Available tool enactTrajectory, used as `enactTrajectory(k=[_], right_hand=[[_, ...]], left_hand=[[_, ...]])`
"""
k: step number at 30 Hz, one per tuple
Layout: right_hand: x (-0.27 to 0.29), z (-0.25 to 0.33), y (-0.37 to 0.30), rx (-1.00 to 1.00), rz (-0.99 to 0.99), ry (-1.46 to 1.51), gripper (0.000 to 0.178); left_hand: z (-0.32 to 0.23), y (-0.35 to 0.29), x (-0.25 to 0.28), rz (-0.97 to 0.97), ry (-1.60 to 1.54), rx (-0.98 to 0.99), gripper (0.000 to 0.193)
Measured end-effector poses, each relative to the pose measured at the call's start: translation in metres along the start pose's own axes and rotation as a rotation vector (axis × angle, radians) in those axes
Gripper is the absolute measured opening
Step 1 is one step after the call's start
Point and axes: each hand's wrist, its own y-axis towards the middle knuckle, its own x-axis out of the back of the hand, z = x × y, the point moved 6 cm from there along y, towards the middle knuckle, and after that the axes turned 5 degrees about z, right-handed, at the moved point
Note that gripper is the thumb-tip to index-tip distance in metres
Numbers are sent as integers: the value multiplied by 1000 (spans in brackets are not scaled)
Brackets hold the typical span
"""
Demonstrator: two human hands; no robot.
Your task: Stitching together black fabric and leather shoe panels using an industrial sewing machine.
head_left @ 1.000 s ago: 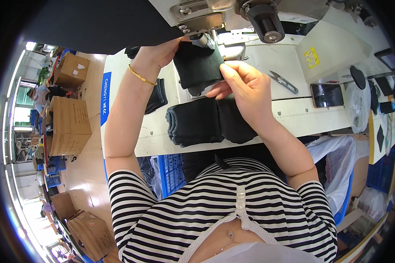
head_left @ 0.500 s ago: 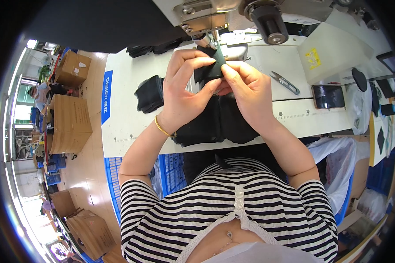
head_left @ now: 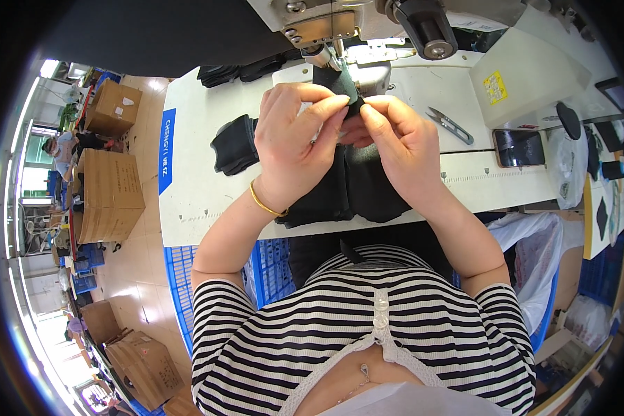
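Note:
A small piece of black fabric (head_left: pixel 336 82) with a dark green face runs under the presser foot of a sewing machine (head_left: pixel 326 29). My left hand (head_left: pixel 299 132) pinches its near edge between thumb and forefinger. Close beside it, my right hand (head_left: pixel 399 142) is closed on the same fabric, thumb against forefinger. The other fingers of both hands curl beneath and are partly hidden. Below my hands lie stacks of black fabric pieces (head_left: pixel 378 187), reaching toward the table's near edge.
A smaller black fabric stack (head_left: pixel 234 147) lies left of my left wrist. Thread snips (head_left: pixel 452 126) and a phone (head_left: pixel 519 149) rest at the right on the white table (head_left: pixel 201 187). More black pieces (head_left: pixel 246 70) lie at the back left. Blue crates (head_left: pixel 274 267) stand below the table edge.
Both hands have drawn slightly nearer to me and the fingertips have shifted along the fabric. More of its green face now shows between the presser foot and my fingers.

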Motion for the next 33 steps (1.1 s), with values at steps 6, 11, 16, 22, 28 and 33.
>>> enactTrajectory(k=[6, 11, 16, 22, 28, 33], right_hand=[[1, 1, 1, -87, 82, -65, 20], [1, 0, 4, -41, 50, 3, 18], [-1, -4, 6, -75, 24, 87, 18], [1, -1, 6, -120, 21, -45, 19], [0, 0, 3, -122, -22, -20, 19], [-4, -4, 2, -165, -29, 62, 19]], left_hand=[[-14, -3, -2, 3, 196, -273, 30], [-19, -2, -3, 9, 249, -342, 32], [-21, -4, -5, 20, 320, -405, 34], [-25, -5, -3, 46, 366, -319, 34], [-21, -12, -6, -8, 454, -421, 36], [-17, -15, -3, -11, 415, -454, 37]])
